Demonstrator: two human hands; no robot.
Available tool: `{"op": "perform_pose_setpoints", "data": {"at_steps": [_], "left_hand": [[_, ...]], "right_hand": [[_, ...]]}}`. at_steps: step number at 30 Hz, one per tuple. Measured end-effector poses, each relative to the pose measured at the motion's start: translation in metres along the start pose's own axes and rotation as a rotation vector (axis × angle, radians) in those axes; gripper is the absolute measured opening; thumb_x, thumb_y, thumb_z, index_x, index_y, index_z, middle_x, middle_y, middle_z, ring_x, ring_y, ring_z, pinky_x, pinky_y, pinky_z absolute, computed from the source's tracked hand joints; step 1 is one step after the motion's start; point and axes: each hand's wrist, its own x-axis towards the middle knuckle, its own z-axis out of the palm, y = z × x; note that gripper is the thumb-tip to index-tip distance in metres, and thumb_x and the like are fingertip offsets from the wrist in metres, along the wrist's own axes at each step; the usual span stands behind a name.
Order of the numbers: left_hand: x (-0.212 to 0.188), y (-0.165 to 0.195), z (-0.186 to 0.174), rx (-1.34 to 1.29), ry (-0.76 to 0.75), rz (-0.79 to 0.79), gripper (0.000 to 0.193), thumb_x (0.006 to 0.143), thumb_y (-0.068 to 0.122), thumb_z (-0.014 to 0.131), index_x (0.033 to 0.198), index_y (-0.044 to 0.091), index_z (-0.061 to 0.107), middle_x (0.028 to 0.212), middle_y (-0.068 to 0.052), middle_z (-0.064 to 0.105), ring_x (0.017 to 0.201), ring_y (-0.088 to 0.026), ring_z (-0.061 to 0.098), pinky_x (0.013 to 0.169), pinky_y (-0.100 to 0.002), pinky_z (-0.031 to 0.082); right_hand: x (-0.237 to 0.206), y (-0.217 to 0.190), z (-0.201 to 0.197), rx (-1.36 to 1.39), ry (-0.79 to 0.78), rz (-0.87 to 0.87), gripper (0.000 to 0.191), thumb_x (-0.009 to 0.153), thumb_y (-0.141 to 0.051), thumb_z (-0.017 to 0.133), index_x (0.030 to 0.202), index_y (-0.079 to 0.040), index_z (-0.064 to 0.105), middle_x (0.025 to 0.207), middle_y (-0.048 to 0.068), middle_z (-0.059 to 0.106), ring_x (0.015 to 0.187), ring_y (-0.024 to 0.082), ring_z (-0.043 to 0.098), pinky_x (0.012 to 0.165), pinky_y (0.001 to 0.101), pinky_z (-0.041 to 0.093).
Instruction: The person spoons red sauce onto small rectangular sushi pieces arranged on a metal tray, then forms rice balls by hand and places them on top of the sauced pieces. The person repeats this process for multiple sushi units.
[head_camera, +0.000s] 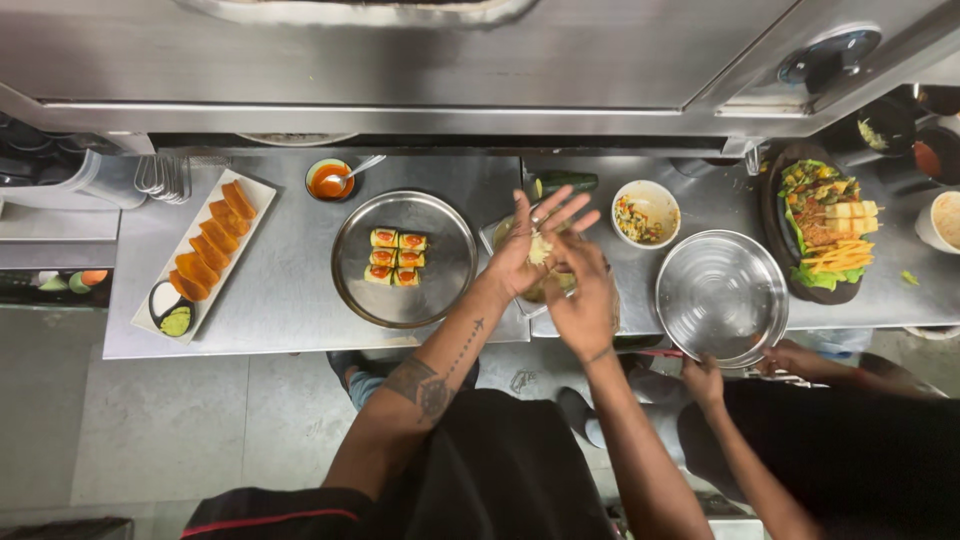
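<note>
Both hands meet over the tabletop (290, 310): the left hand (525, 250), fingers spread, cups pale shredded food (540, 248) that the right hand (585, 300) pinches. To the left, a round steel plate (440, 290) holds six filled rolls (396, 257). Farther right, a small bowl (645, 212) contains chopped salad.

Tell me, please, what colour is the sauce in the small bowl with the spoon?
Orange-red sauce, seen best in the head view.
</note>
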Motion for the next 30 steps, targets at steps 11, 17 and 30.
{"op": "perform_pose_setpoints", "data": {"at_steps": [11,17,30], "left_hand": [[0.001,0.006,0.013,0.093,0.123,-0.005,0.09,0.091,0.073,0.038,0.157,0.011,0.035,0.157,-0.014,0.046,0.143,-0.033,0.048,0.11,-0.06,0.048],[0.002,-0.004,-0.003,0.043,0.166,0.053,0.087,0.093,0.071,0.036,0.157,0.012,0.033,0.159,-0.015,0.044,0.147,-0.03,0.043,0.108,-0.062,0.049],[-0.01,0.015,0.008,0.023,-0.148,-0.102,0.093,0.092,0.076,0.037,0.164,0.017,0.028,0.167,-0.01,0.036,0.146,-0.033,0.045,0.12,-0.052,0.041]], "right_hand": [[0.001,-0.005,0.025,-0.448,0.003,-0.214,0.059,0.069,-0.004,0.07,0.128,-0.001,0.066,0.134,0.014,0.059,0.123,0.04,0.051,0.106,0.0473,0.044],[0.002,0.005,0.022,-0.247,-0.059,-0.164,0.059,0.072,-0.002,0.069,0.131,0.001,0.065,0.131,0.019,0.062,0.124,0.042,0.054,0.106,0.049,0.042],[0.031,0.016,-0.004,-0.021,-0.082,0.064,0.033,0.081,-0.001,0.075,0.113,-0.008,0.076,0.104,0.013,0.071,0.089,0.026,0.074,0.075,0.0346,0.059]]}}
